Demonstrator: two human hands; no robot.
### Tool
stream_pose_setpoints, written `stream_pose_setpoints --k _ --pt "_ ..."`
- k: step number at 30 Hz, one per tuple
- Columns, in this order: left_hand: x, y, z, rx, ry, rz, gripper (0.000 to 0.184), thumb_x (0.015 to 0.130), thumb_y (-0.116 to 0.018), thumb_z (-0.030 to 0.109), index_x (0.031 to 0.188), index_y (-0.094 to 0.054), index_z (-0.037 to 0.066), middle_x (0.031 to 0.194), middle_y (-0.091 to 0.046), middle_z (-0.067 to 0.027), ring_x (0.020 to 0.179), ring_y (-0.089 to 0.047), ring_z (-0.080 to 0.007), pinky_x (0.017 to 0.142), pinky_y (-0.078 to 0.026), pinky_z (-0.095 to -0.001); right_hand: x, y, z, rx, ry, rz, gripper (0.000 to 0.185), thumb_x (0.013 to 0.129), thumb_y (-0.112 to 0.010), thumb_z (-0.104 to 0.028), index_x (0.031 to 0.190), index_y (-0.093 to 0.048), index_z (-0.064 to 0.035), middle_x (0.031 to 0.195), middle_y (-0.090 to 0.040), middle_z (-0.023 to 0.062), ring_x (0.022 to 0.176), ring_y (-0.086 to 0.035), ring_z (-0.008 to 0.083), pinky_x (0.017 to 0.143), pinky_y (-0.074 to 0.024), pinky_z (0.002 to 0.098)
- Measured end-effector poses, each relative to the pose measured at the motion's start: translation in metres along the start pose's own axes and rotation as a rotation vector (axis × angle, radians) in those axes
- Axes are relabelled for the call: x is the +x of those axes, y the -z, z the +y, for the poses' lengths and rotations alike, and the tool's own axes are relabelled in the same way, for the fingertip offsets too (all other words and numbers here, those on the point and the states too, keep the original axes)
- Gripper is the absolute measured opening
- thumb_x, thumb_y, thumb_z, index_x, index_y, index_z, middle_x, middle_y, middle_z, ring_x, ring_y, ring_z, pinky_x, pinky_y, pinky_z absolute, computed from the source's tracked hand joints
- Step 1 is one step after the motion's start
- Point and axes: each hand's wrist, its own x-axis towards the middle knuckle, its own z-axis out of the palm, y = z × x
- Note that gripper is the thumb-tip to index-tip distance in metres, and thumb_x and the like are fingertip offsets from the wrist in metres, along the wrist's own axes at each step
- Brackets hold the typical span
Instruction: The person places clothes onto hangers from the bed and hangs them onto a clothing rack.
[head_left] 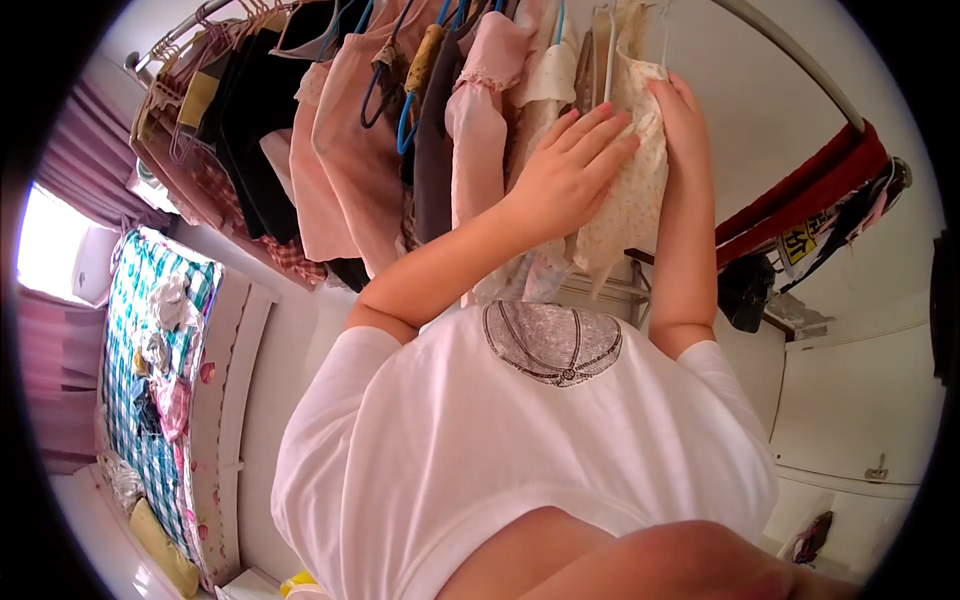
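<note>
"On the rail [797, 48], right of the pink clothes [360, 160]: which item?"

"Top [635, 205], cream, patterned, hanging. Left hand [570, 182]: fingers extended, seemingly flat on its front. Right hand [682, 115]: at its right edge, fingertips partly hidden; grip, cannot tell."

"Handling?"

"Advised: right hand steadies the edge; left smooths lightly downward, no tugging."

"Orientation?"

"Long axis roughly upright; neck end up, hem toward the floor."
</note>
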Motion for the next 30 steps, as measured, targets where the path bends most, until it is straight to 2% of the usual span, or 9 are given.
stream_pose_setpoints --k 4,13,16,19,20,22,23,24,30 --pt "0.001 -0.001 0.005 -0.003 0.021 0.01 0.046 0.072 -0.053 0.002 0.117 -0.047 0.01 0.125 -0.041 -0.0103 0.118 -0.036 -0.0295 0.096 -0.029 -0.0432 -0.002 -0.013 0.001 -0.047 0.013 0.077 0.02 0.08 -0.044 -0.012 0.091 -0.055 0.0003 0.079 -0.056 0.0025 0.067 -0.051 0.0086 0.058 -0.0411 0.0231" --pt "0.001 -0.007 0.005 0.005 -0.011 -0.009 0.043 0.069 -0.055 0.002 0.11 -0.053 0.017 0.124 -0.042 -0.0098 0.118 -0.035 -0.0318 0.094 -0.031 -0.046 -0.009 -0.015 0.016 -0.005 0.017 0.021 0.021 0.08 -0.045 -0.013 0.093 -0.055 0.001 0.08 -0.055 0.0022 0.07 -0.049 0.0089 0.062 -0.0403 0.0237" --pt "-0.001 -0.005 0.004 -0.012 -0.004 0.003 0.044 0.068 -0.055 0.001 0.11 -0.054 0.015 0.124 -0.042 -0.0109 0.118 -0.035 -0.0323 0.094 -0.031 -0.0458 -0.017 -0.016 0.018 0.112 -0.027 0.001 0.032 0.082 -0.046 -0.014 0.109 -0.048 0.0026 0.1 -0.054 0.0075 0.087 -0.05 0.0128 0.074 -0.0406 0.0243" --pt "-0.007 -0.006 0.001 -0.075 0.011 0.045 0.046 0.066 -0.053 -0.003 0.11 -0.053 0.01 0.125 -0.04 -0.014 0.118 -0.035 -0.0336 0.094 -0.031 -0.0452 -0.05 -0.028 0.018 0.331 0.074 -0.006 0.046 0.084 -0.045 -0.013 0.125 -0.033 0.0025 0.122 -0.043 0.0116 0.108 -0.043 0.0174 0.088 -0.0358 0.0264" --pt "-0.012 -0.01 -0.001 -0.114 0.019 0.069 0.047 0.065 -0.053 -0.004 0.11 -0.052 0.008 0.125 -0.039 -0.0153 0.118 -0.035 -0.0341 0.094 -0.032 -0.0449 -0.065 -0.03 0.015 0.261 0.099 -0.07 0.054 0.084 -0.043 -0.011 0.132 -0.02 0.001 0.134 -0.028 0.013 0.121 -0.031 0.0195 0.097 -0.0281 0.0292" --pt "-0.018 -0.008 -0.001 -0.151 0.021 0.09 0.049 0.067 -0.05 -0.006 0.115 -0.046 0.001 0.128 -0.035 -0.0205 0.118 -0.034 -0.0369 0.094 -0.032 -0.0428 -0.087 -0.044 0.022 0.203 0.15 -0.034 0.054 0.085 -0.042 -0.011 0.132 -0.021 0.001 0.135 -0.026 0.0131 0.123 -0.027 0.0195 0.099 -0.0248 0.0298" --pt "-0.02 -0.01 0.001 -0.175 0.05 0.112 0.05 0.067 -0.051 -0.004 0.117 -0.044 0.0 0.128 -0.035 -0.0207 0.117 -0.035 -0.0375 0.094 -0.032 -0.0424 -0.097 -0.047 0.026 0.176 0.173 -0.014 0.053 0.085 -0.042 -0.011 0.132 -0.021 0.001 0.135 -0.025 0.0132 0.124 -0.026 0.0195 0.101 -0.0232 0.0302" --pt "-0.024 -0.015 0.001 -0.198 0.079 0.132 0.051 0.068 -0.051 -0.003 0.119 -0.042 0.0 0.128 -0.035 -0.0209 0.117 -0.035 -0.0381 0.094 -0.033 -0.042 -0.104 -0.047 0.027 -0.069 0.27 -0.053 0.054 0.085 -0.041 -0.011 0.132 -0.019 0.0022 0.138 -0.019 0.0148 0.128 -0.018 0.022 0.103 -0.0164 0.0323" --pt "-0.047 -0.018 0.005 -0.264 0.117 0.127 0.054 0.071 -0.052 -0.001 0.123 -0.037 -0.001 0.129 -0.032 -0.0231 0.114 -0.038 -0.039 0.093 -0.034 -0.0399 -0.123 -0.054 0.068 -0.383 0.455 -0.075 0.054 0.087 -0.034 -0.019 0.132 -0.015 0.005 0.138 -0.012 0.0221 0.129 -0.012 0.0327 0.104 -0.0118 0.039"
